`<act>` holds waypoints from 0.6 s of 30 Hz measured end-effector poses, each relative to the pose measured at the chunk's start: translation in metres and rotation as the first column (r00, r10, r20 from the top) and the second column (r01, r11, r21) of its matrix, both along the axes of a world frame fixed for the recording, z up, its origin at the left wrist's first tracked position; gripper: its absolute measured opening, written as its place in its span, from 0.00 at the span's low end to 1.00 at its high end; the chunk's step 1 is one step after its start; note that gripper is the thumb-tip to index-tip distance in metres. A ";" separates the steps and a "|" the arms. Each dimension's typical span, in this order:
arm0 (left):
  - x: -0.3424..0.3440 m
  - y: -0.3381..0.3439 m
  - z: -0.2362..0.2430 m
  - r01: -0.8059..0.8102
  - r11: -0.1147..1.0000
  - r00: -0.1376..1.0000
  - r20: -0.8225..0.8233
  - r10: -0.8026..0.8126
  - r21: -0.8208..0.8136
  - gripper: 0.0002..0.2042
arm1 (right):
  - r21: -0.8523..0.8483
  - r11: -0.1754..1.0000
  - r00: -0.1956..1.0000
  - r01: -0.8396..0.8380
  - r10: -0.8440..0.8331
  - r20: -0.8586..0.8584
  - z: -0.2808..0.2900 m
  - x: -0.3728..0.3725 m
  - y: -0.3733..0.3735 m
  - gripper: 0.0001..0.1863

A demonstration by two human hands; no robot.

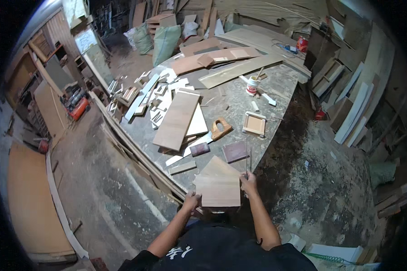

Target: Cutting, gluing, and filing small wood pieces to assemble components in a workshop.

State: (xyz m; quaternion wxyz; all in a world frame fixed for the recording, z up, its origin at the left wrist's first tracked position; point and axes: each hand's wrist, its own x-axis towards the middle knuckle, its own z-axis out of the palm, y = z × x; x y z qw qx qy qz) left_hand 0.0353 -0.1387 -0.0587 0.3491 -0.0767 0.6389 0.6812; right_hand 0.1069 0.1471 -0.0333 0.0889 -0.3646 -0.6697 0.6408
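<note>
A cluttered workbench (pixel 237 101) stretches ahead; at its near end a flat wooden panel (pixel 220 192) is held up, likely light, stiff and not very slippery, best taken by opposite side edges; the left hand (pixel 193 201) grips its left edge, the right hand (pixel 248 182) its right.

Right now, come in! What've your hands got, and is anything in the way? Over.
Left grip, right grip: on opposite edges of wooden panel. Panel: light brown. Close beyond, possible clutter: flat maroon block, handsaw on table.
</note>
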 end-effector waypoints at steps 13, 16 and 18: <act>0.024 -0.028 0.001 -0.015 0.999 0.996 0.089 0.019 -0.039 0.07 | 0.634 0.768 0.996 -0.090 0.069 0.058 0.001 0.005 -0.009 0.10; 0.017 -0.038 -0.008 0.061 0.997 0.988 0.143 -0.055 -0.039 0.06 | 0.656 0.750 0.996 -0.084 0.059 0.060 0.001 0.009 -0.012 0.11; 0.020 -0.036 -0.016 0.004 1.000 0.994 0.110 -0.003 -0.016 0.06 | 0.662 0.745 0.996 -0.088 0.051 0.075 -0.003 0.016 -0.015 0.11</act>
